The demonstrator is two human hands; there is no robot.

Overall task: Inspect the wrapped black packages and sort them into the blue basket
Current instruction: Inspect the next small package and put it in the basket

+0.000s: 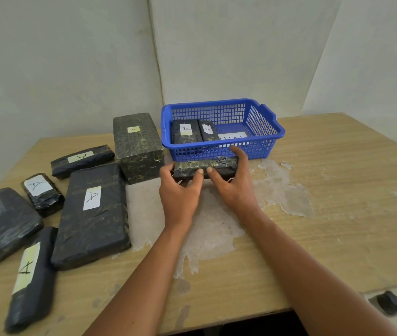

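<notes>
The package (204,167) lies with its long axis left to right along the basket's (224,144) near wall, toward the counter's (326,238) far edge, both hands (180,190) (231,183) curled around its ends, so a short forward lift would seemingly clear the rim.

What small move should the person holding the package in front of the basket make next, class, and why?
Probably lift the held package over the near rim of the blue basket and set it beside the two packages already inside. Both hands, left hand and right hand, grip it just before that rim, and bare floor shows right of them.
</notes>
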